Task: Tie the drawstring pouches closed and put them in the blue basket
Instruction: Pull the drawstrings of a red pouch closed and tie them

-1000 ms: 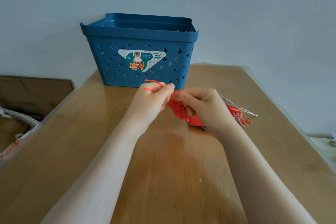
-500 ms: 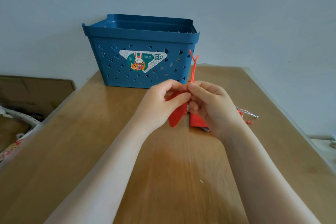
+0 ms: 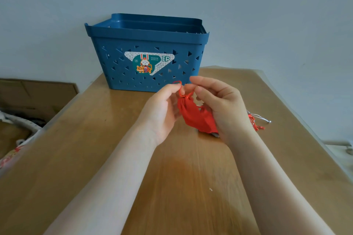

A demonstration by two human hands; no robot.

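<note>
You are midway through tying one red pouch (image 3: 194, 114), which hangs between your hands just above the desk (image 3: 95, 139), in front of the blue basket (image 3: 147, 47). Its neck looks gathered tight, and the red cord (image 3: 181, 91) stands up from it in a small loop. Your left hand (image 3: 162, 108) pinches that cord between thumb and fingertips. Your right hand (image 3: 219, 105) has its fingers loosely curled at the pouch's neck and side; it seems to hold the cord's other end, though the exact contact is hard to tell.

From here, the knot seems unfinished, so this pouch is not ready to drop in. Behind your right wrist, a small heap of other pouches (image 3: 254, 122), red with pale strings trailing out, lies on the desk, so more tying is probably left. Whether anything already lies inside the basket you cannot tell, since its floor is hidden.

The desk is wood-grained with a pale edge, and the basket stands at its far end against a plain light wall. To your left, below desk level, are flattened cardboard (image 3: 36, 93) and some clutter.
</note>
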